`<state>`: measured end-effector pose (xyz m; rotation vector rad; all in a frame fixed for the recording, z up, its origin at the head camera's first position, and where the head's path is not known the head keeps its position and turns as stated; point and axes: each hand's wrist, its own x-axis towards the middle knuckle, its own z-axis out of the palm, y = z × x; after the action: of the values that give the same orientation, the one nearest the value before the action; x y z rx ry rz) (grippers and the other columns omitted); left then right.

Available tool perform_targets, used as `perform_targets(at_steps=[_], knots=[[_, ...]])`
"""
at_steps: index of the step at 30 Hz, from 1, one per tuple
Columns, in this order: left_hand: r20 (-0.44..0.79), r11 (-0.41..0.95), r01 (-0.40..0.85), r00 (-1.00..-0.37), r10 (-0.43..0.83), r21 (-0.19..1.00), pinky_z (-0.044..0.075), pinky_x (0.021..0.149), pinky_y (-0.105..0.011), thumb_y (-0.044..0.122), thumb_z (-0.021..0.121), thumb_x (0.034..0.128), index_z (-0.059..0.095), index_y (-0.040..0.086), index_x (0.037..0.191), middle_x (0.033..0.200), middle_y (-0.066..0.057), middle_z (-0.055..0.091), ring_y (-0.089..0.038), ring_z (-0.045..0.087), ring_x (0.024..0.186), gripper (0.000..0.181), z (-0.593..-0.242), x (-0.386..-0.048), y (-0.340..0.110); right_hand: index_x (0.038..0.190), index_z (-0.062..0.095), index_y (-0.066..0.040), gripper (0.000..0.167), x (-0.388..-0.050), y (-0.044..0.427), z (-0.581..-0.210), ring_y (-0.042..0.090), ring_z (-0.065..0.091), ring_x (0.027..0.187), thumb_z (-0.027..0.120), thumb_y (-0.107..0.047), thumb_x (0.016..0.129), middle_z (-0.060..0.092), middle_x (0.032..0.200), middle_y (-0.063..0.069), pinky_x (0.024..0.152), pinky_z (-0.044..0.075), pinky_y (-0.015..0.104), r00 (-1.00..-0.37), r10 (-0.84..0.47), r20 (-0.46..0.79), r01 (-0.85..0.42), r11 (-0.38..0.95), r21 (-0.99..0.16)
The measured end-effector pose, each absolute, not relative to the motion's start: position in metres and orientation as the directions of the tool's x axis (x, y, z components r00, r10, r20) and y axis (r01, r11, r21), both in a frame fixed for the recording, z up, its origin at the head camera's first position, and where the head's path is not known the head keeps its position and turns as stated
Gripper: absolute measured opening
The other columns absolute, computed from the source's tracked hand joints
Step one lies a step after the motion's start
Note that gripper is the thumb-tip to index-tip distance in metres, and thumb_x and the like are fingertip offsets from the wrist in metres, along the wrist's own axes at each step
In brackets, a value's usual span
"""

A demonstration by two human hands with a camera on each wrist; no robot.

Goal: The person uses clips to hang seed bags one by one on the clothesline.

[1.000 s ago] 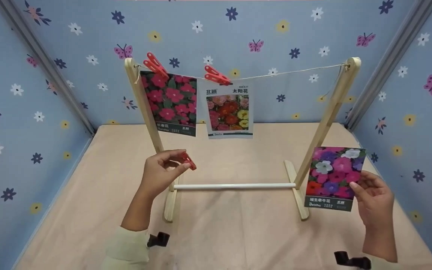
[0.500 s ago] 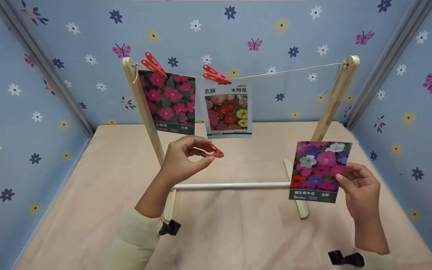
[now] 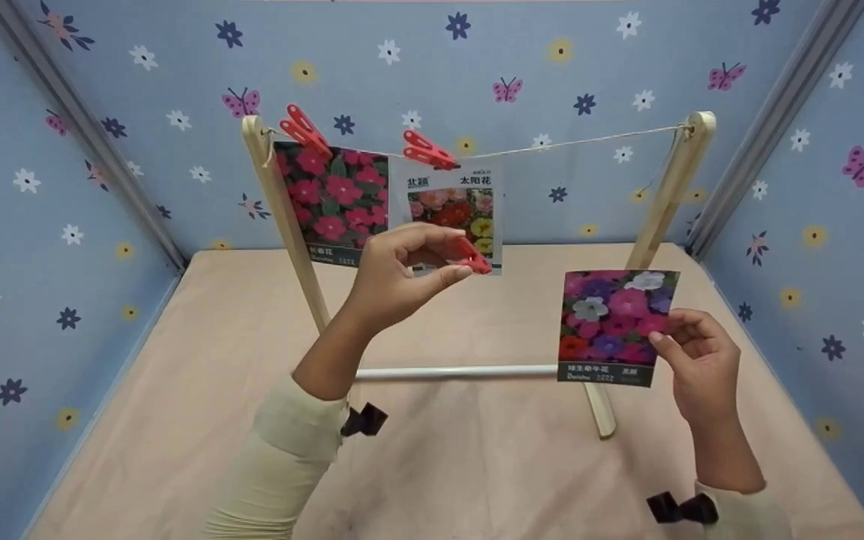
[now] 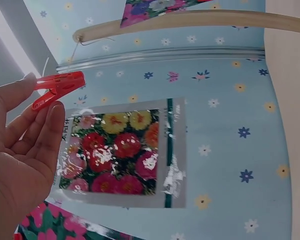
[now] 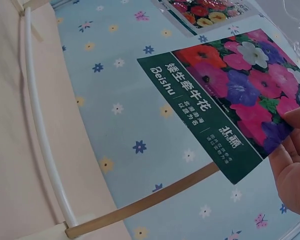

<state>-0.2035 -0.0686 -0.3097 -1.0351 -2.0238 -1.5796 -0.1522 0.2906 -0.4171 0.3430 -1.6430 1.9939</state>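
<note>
My left hand (image 3: 406, 277) pinches a red clothespin (image 3: 473, 256) between thumb and fingers, in front of the hanging white seed packet (image 3: 493, 206). In the left wrist view the clothespin (image 4: 60, 87) is plain between the fingertips. My right hand (image 3: 706, 367) grips the right edge of a seed packet (image 3: 616, 322) with pink, purple and white flowers, held upright near the right post. Its dark green lower band (image 5: 190, 117) shows in the right wrist view. A pink-flowered packet (image 3: 338, 195) and the white one hang from the string (image 3: 574, 144), each under a red clothespin (image 3: 430, 150).
A wooden frame stands on the peach cloth (image 3: 477, 465), with a left post (image 3: 289, 225), a right post (image 3: 664, 195) and a white crossbar (image 3: 462, 372). Blue flowered walls (image 3: 537, 45) enclose the back and sides.
My left hand has moved up and to the right with the clothespin, now overlapping the hanging packets. My right hand has brought its seed packet left and slightly up.
</note>
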Motion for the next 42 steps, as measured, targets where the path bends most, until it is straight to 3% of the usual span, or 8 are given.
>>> perform_targets(at_steps=[8, 18, 35, 42], knots=[[0.718, 0.106, 0.773, -0.623, 0.310, 0.625, 0.058, 0.071, -0.030, 0.012, 0.078, 0.0842, 0.070, -0.004, 0.112, 0.099, -0.010, 0.070, -0.013, 0.069, 0.080, 0.033, -0.286, -0.211, -0.058, 0.103, 0.057, 0.018, 0.021, -0.159, 0.283, -0.411, 0.019, 0.060, 0.086, 0.058, 0.024, 0.083, 0.061, 0.092, 0.012, 0.075, 0.053, 0.022, -0.795, 0.178, 0.579, -0.605, -0.170, -0.778], [0.743, 0.064, 0.789, -0.600, 0.296, 0.611, 0.058, 0.073, -0.031, 0.011, 0.076, 0.0857, 0.068, -0.006, 0.114, 0.099, -0.010, 0.071, -0.014, 0.068, 0.081, 0.034, -0.267, -0.225, -0.041, 0.101, 0.059, 0.015, 0.020, -0.166, 0.275, -0.399, 0.018, 0.059, 0.083, 0.060, 0.023, 0.082, 0.061, 0.090, 0.012, 0.074, 0.053, 0.022, -0.803, 0.211, 0.557, -0.589, -0.138, -0.797], [0.685, 0.125, 0.735, -0.670, 0.288, 0.667, 0.054, 0.082, -0.023, 0.015, 0.073, 0.0881, 0.068, -0.001, 0.118, 0.101, -0.008, 0.072, -0.011, 0.066, 0.089, 0.034, -0.232, -0.239, -0.006, 0.100, 0.062, 0.010, 0.021, -0.184, 0.265, -0.376, 0.017, 0.059, 0.082, 0.061, 0.021, 0.082, 0.060, 0.089, 0.011, 0.072, 0.052, 0.021, -0.775, 0.280, 0.567, -0.615, -0.127, -0.778], [0.639, 0.037, 0.668, -0.726, 0.254, 0.743, 0.054, 0.083, -0.024, 0.010, 0.073, 0.0870, 0.068, -0.002, 0.117, 0.101, -0.008, 0.072, -0.012, 0.067, 0.089, 0.033, -0.227, -0.247, 0.006, 0.101, 0.063, 0.010, 0.022, -0.192, 0.261, -0.372, 0.016, 0.062, 0.083, 0.060, 0.022, 0.082, 0.061, 0.092, 0.011, 0.074, 0.053, 0.022, -0.734, 0.261, 0.627, -0.666, -0.097, -0.740]])
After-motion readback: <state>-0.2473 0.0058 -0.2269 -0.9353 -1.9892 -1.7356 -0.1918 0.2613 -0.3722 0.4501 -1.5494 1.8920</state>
